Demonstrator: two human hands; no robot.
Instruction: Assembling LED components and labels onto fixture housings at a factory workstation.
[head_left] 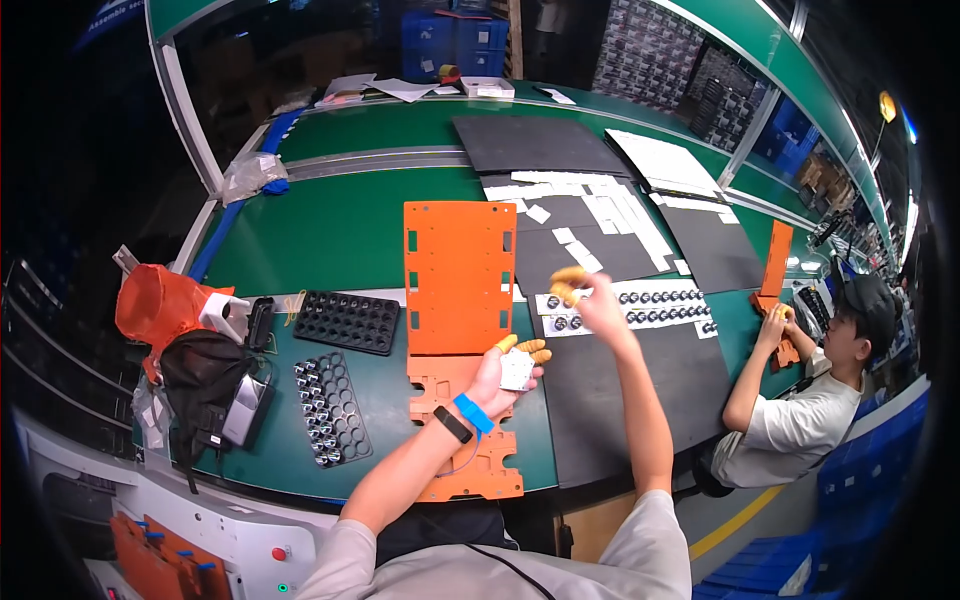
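My left hand (pixel 507 372), with yellow finger cots and a blue wrist strap, holds a small white square part over the orange plate (pixel 458 270) that lies flat on the green table. My right hand (pixel 590 298) is raised to the right of it, fingertips pinched together above a row of small round metal parts on a dark mat (pixel 640 300); whether something tiny sits between the fingers I cannot tell. A second orange bracket (pixel 470 470) lies under my left forearm near the table's front edge.
Two black trays sit at the left, one empty (pixel 350 322), one filled with metal cylinders (pixel 330 410). A black bag (pixel 205 375) and orange bag (pixel 160 305) lie further left. White strips cover dark mats (pixel 600 215) behind. A seated person (pixel 800 400) handles orange parts at the right.
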